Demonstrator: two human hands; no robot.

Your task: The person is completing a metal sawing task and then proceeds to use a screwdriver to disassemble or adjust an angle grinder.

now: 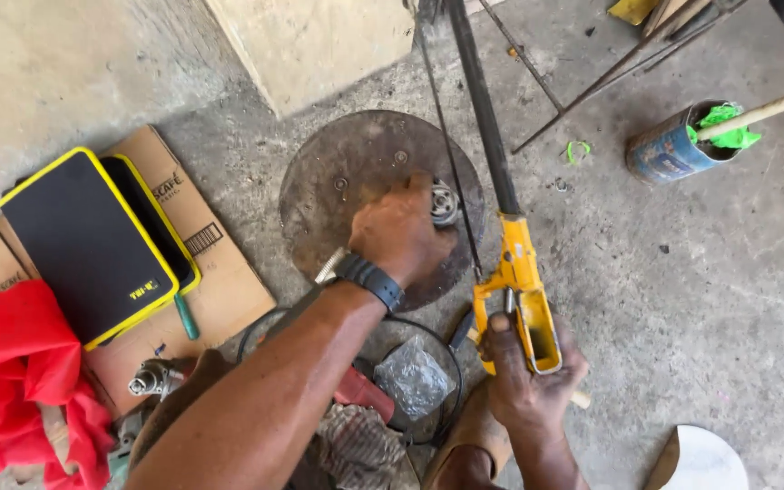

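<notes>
My left hand (398, 238) rests on a round rusty metal disc (338, 181) lying on the concrete floor, its fingers closed over a small metal bearing-like part (445, 203) near the disc's middle. A black watch band circles that wrist. My right hand (528, 379) grips the yellow handle (521, 290) of a long tool whose dark shaft (483, 100) runs up and away across the floor. A thin dark rod (449, 154) lies alongside the shaft over the disc.
A black and yellow case (83, 240) lies on cardboard (229, 290) at the left, beside red cloth (11, 381). A power tool (161, 377), cable and plastic bag (410, 377) lie below. A tin with a wooden stick (678, 150) stands upper right. Thin rods (610, 68) cross the top.
</notes>
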